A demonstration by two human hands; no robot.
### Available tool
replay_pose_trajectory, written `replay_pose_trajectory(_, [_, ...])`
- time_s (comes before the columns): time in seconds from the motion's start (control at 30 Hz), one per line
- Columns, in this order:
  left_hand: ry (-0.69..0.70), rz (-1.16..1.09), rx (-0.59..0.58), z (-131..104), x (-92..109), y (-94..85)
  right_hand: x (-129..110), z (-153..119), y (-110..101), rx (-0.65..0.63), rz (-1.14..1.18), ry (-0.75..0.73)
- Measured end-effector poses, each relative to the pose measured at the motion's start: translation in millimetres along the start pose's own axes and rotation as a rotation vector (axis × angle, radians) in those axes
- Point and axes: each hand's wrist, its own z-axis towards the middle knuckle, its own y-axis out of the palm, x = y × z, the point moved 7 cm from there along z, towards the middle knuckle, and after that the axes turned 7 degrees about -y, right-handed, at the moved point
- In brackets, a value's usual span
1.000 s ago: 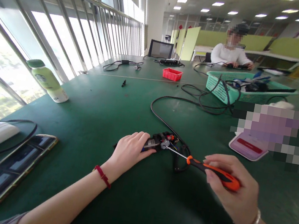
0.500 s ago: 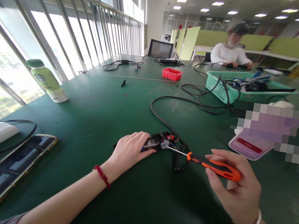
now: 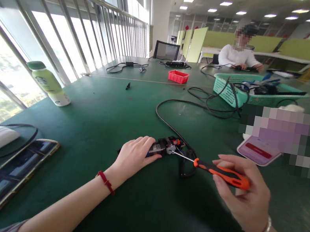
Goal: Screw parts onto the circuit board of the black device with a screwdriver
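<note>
Curving past the device [image 3: 163,146] the left hand [image 3: 134,152] grips (right hand [image 3: 250,201] grips screwdriver [image 3: 222,174]) runs a cable [image 3: 186,101].

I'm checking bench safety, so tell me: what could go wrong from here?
The orange-and-black, metal-shafted screwdriver could slip and nick the thin coloured wires near its tip. The bare left hand, gripping the black electronic device, is close enough that a slip might jab it. The long black cable beside the device might snag and disturb it.
</note>
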Motion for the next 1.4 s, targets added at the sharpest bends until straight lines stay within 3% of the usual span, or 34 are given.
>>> replay_pose_trajectory(0.1, [0.000,-0.010,-0.002,0,0,0.2,-2,0,6,-0.126,-0.026,0.013])
replay_pose_trajectory(0.23, [0.004,-0.011,0.006,0,0,-0.9,-7,2,3,-0.104,-0.060,-0.033])
replay_pose_trajectory(0.37, [0.003,-0.006,0.009,0,1,-1.6,-11,3,6,-0.159,-0.024,-0.065])
replay_pose_trajectory(0.5, [-0.002,-0.008,0.006,0,1,-1.9,-8,2,0,-0.104,-0.035,-0.037])
replay_pose_trajectory(0.67, [-0.002,-0.018,-0.004,0,0,-1.1,8,-1,-7,-0.003,-0.052,0.099])
replay_pose_trajectory(1.4, [0.001,-0.007,0.003,0,1,-2.4,14,-3,-2,-0.045,-0.032,0.138])
